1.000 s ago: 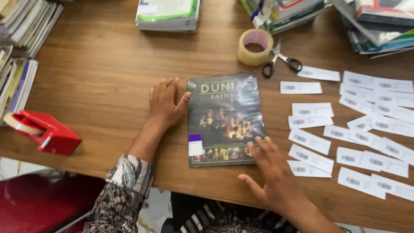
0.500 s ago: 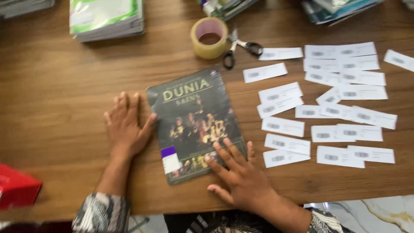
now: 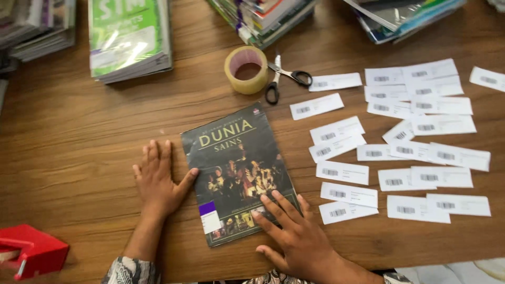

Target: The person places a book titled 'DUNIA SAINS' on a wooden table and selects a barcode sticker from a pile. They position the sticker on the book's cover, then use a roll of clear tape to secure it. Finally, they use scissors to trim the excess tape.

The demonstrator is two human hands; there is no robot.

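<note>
A dark book [image 3: 235, 163] in a glossy plastic cover lies face up on the wooden table [image 3: 79, 142], tilted slightly left. My left hand [image 3: 157, 181] rests flat on the table beside the book's left edge, thumb touching the cover. My right hand [image 3: 292, 234] lies flat with spread fingers on the book's lower right corner. Neither hand grips anything.
Several white barcode label slips [image 3: 400, 142] are spread to the right of the book. A roll of clear tape [image 3: 245, 69] and black-handled scissors [image 3: 281, 80] lie behind it. Book stacks [image 3: 129, 37] line the far edge. A red tape dispenser [image 3: 31, 255] sits at the lower left.
The view has swung down and right. My right hand moved from the table's edge onto the book's lower right corner. The left hand stays beside the book.
</note>
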